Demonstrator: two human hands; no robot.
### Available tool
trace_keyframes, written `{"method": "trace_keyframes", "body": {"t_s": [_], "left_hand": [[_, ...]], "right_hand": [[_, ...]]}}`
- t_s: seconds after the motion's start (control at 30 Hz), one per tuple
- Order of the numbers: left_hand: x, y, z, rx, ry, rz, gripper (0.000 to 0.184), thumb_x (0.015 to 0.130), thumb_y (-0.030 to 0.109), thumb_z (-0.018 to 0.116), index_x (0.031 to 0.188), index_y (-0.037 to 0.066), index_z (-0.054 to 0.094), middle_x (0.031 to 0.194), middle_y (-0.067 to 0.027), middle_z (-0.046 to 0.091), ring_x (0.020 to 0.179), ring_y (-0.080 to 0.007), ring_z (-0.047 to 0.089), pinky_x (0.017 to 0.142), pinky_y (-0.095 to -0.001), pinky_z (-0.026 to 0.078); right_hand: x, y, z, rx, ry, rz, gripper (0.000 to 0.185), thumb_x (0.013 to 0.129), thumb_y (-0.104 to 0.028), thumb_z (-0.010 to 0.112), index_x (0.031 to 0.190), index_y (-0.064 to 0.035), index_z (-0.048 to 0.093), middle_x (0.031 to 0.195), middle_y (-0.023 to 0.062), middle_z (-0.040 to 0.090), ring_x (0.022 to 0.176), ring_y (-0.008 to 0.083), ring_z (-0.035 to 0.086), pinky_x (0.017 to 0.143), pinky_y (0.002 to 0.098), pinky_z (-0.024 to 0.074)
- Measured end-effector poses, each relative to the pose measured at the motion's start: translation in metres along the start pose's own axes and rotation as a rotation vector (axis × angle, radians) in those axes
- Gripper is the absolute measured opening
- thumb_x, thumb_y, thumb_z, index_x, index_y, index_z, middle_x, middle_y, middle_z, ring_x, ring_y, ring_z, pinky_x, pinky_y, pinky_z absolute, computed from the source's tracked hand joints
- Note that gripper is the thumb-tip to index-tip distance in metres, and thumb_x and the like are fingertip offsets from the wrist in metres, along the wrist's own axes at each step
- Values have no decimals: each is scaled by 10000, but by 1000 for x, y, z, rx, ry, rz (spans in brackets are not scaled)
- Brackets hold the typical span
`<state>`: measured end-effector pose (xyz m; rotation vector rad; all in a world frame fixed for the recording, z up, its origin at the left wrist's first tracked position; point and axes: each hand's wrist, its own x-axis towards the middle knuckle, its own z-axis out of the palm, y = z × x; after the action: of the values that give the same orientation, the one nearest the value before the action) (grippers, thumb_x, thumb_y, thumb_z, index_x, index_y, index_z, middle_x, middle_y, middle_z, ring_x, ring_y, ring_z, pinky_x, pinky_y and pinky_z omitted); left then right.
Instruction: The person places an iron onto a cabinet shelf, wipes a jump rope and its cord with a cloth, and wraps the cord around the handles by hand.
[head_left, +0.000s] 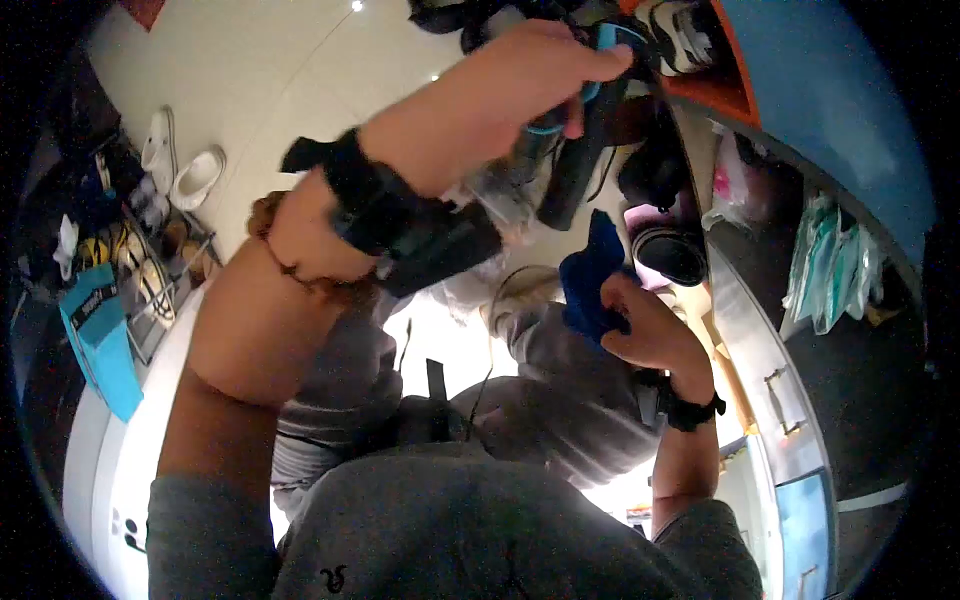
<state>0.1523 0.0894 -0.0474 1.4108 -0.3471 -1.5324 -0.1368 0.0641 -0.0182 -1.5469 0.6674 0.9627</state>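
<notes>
In the upper middle of the head view, my left hand (560, 75) is closed on a dark item with light-blue trim (606, 42), perhaps footwear; my fingers hide part of it. A long black piece (580, 175) hangs just below that hand, and I cannot tell whether it belongs to the same item. My right hand (650, 325), lower and to the right, grips a crumpled dark-blue cloth (592, 285). The cloth is apart from the item in my left hand. Each wrist wears a dark band.
White clogs (198, 178) lie on the pale floor at left, near a rack with shoes and a turquoise bag (103, 340). At right stands a shelf unit with an orange box (745, 80) holding a shoe (678, 38), plastic packets (828, 265) and a drawer (755, 370).
</notes>
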Motion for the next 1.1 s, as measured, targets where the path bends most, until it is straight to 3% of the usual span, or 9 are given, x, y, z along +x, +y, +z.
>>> {"method": "trace_keyframes", "body": {"t_s": [0.13,0.27,0.5,0.63,0.77,0.83,0.9,1.03,1.1], "left_hand": [[-18,8,1,-80,121,-48,336,871,356,637,832,26,585,550,-47,542,455,-137,521,508,-303,380],[-52,38,-6,-129,123,-1,317,897,370,621,835,60,588,641,-3,583,487,-73,502,435,-228,363],[-171,138,-47,154,245,-95,392,890,442,609,857,52,594,596,16,535,454,-64,469,456,-210,351],[-253,175,-45,-72,331,-254,414,911,442,575,923,30,616,632,8,552,454,-55,445,474,-207,351],[-326,227,-24,-323,279,-288,382,974,330,490,1041,-37,574,964,-108,675,471,-77,461,570,-237,445],[-355,243,-12,-377,190,-243,384,972,333,492,1047,-34,576,968,-105,675,475,-75,460,576,-239,449],[-383,271,6,-410,179,-196,391,982,335,467,1048,-33,582,936,-104,671,471,-71,449,570,-230,435],[-428,312,32,-452,86,-209,519,944,451,500,959,-54,619,633,-73,596,460,-76,439,546,-228,403],[-449,331,52,-429,66,-151,543,932,468,512,943,-64,623,644,-77,606,447,-82,443,518,-228,398]], "right_hand": [[-20,-14,13,579,191,-254,515,711,-146,615,1195,-44,474,1110,68,520,1056,168,476,925,299,379],[-38,-78,41,1126,306,209,383,857,-230,629,1160,-5,563,1051,77,593,953,142,546,848,261,426],[-93,-120,89,855,377,392,420,888,-337,624,1100,26,609,933,56,645,820,143,578,736,280,466],[-144,-149,98,44,579,219,352,919,-310,568,940,41,575,735,184,592,674,277,574,649,337,443],[-231,-201,80,157,809,68,270,926,-237,540,924,30,586,734,271,592,669,418,590,630,399,478],[-287,-234,64,447,778,158,292,949,-257,527,989,25,593,746,101,621,666,165,528,642,290,445],[-338,-264,58,920,777,21,274,946,-232,535,1028,17,615,847,21,628,768,115,533,710,239,435],[-431,-309,63,1513,434,-415,550,904,-367,367,1042,103,617,1026,178,654,951,246,617,843,305,468],[-446,-323,73,1636,377,-596,434,830,-282,377,873,70,627,919,186,651,885,276,602,807,344,474]]}}
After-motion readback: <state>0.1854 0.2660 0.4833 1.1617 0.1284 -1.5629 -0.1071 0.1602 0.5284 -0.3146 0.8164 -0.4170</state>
